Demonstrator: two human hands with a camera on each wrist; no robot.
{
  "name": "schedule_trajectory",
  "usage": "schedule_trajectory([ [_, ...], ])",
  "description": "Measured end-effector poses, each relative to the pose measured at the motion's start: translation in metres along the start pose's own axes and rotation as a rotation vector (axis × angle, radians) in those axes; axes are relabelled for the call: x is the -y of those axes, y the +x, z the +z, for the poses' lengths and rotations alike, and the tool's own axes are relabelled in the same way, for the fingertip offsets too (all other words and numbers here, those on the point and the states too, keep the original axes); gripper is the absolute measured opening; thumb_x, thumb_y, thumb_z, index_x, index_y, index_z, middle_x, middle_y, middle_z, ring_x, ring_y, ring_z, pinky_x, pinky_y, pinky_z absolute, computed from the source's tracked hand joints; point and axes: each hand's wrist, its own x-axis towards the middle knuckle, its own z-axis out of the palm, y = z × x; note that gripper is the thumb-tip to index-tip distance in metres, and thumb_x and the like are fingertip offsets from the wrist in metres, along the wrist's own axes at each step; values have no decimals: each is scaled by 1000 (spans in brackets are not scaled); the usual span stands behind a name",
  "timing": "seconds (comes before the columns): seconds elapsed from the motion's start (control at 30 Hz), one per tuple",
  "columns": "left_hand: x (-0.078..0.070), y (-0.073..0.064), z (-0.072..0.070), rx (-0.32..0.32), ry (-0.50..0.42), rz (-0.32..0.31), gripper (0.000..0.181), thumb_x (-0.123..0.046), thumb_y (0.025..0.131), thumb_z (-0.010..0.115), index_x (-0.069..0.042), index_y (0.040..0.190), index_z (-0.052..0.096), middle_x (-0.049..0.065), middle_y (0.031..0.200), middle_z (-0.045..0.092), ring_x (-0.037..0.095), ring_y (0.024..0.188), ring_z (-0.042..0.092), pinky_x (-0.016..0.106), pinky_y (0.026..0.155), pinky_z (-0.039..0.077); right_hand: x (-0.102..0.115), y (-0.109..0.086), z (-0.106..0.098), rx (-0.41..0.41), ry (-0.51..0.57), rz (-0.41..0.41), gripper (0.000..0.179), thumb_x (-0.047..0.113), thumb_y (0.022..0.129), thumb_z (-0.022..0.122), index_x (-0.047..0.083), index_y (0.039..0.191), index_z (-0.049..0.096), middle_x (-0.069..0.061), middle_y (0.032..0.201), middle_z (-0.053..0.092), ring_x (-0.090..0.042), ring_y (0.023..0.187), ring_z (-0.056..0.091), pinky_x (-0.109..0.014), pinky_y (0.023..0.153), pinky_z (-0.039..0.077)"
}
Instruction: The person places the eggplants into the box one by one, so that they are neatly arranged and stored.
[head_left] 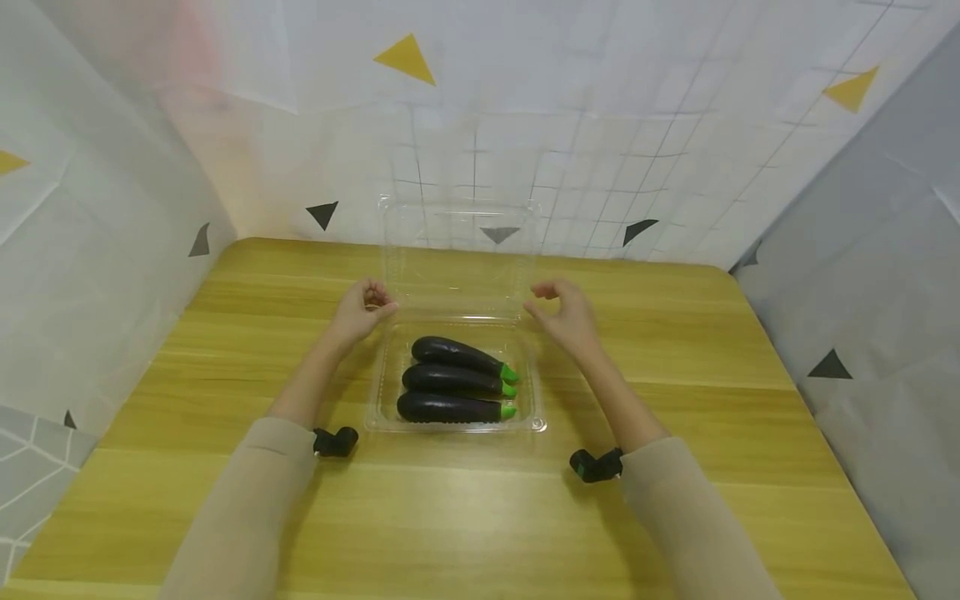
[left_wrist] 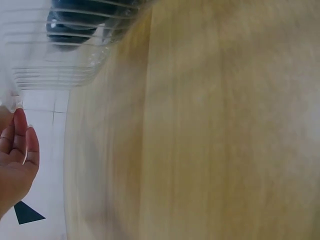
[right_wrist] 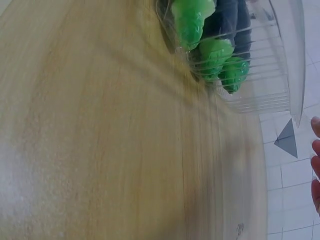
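A clear plastic clamshell box (head_left: 381,392) lies on the table with its lid (head_left: 461,271) raised upright at the back. Three dark eggplants (head_left: 453,379) with green stem ends lie side by side in the base, stems toward the right. At the lid's lower left edge, my left hand (head_left: 362,312) pinches the plastic between thumb and fingertips; the left wrist view has the fingertips at that corner. Across from it, my right hand (head_left: 567,318) is beside the lid's right edge, fingers loosely bent and thumb apart from them. In the right wrist view, its fingers (right_wrist: 315,165) stand off the plastic.
The wooden table (head_left: 465,517) extends around the box on every side. Behind it hangs a white patterned sheet (head_left: 300,158), close to the lid, with more sheeting at both sides. Small black devices (head_left: 335,442) are worn at both wrists.
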Motion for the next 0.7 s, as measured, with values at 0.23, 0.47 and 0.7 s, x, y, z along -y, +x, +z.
schedule_trajectory([
  [0.23, -1, -1, -1, 7, 35, 15, 27, -9, 90, 68, 4, 104, 48, 20, 104, 59, 32, 101, 56, 39, 90, 49, 0, -2, 1, -45, 15, -26, 21, 14, 85, 75, 2, 98, 63, -12, 97, 65, -29, 97, 57, -46, 90, 45],
  [0.47, -18, -4, -6, -55, 15, 105, 40, -6, 88, 70, 9, 116, 46, 21, 112, 52, 31, 108, 50, 41, 95, 44, -2, -2, 2, -72, 19, -51, 20, 14, 84, 76, 4, 95, 63, -11, 95, 65, -28, 96, 58, -45, 88, 46],
  [0.7, -40, -7, -7, -191, 28, 191, 27, -4, 89, 68, 5, 107, 50, 14, 100, 57, 25, 98, 54, 36, 88, 47, -3, -4, 3, -82, 11, -59, 20, 15, 84, 77, 5, 94, 64, -10, 95, 66, -27, 95, 58, -42, 87, 47],
])
